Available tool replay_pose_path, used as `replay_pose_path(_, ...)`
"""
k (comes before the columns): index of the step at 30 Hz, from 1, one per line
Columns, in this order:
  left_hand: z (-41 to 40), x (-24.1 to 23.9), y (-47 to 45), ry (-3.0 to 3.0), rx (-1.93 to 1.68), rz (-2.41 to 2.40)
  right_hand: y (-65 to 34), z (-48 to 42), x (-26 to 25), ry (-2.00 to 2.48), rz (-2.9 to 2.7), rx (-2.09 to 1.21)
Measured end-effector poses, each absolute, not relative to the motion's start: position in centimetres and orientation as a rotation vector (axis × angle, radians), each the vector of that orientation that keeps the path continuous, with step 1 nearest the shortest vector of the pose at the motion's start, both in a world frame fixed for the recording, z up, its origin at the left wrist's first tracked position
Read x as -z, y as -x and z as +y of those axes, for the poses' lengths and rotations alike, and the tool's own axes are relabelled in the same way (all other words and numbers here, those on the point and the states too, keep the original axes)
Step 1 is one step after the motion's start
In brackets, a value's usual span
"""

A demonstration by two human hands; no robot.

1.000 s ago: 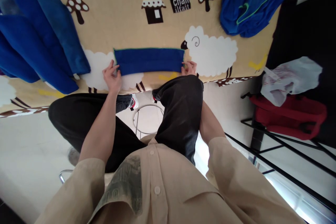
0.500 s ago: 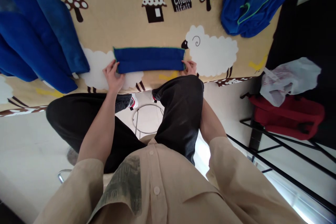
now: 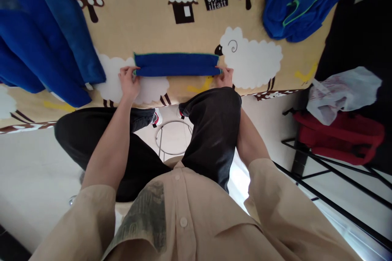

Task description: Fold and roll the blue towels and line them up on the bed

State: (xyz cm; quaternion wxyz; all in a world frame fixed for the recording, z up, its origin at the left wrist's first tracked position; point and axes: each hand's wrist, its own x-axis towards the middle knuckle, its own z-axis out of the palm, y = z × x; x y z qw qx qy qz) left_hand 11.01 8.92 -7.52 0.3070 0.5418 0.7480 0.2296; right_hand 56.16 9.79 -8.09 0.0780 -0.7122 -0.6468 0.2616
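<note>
A blue towel (image 3: 177, 64) with green edging lies on the table as a long narrow strip, its near edge rolled or folded over. My left hand (image 3: 129, 81) pinches the left end of that fold between thumb and fingers. At the opposite end, my right hand (image 3: 225, 77) grips the right end of the same fold. The cloth stretches straight between both hands, close to the table's near edge.
Several blue towels (image 3: 52, 36) lie on the left, some in rolls. A crumpled blue cloth (image 3: 303, 4) rests at the back right of the patterned tablecloth (image 3: 131, 16). Beyond the table's right side are a plastic bag (image 3: 343, 91) and a red bag (image 3: 339, 134).
Both hands have moved slightly away from me, turning the near edge of the towel over. The blue strip is now narrower, with a thicker fold along its near side.
</note>
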Motion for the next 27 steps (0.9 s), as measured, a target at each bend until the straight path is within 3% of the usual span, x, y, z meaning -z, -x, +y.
replay_pose_path(9, 10.7, 7.2, -10.5, -1.220, -0.559, 1.991, -56.1, 11.1, 10.7, 2.207, -1.564, -0.831)
replay_pose_path(27, 10.5, 7.8, -10.4, -1.140, -0.654, 2.033, -56.3, 11.5, 12.3, 2.195, -1.428, -0.850)
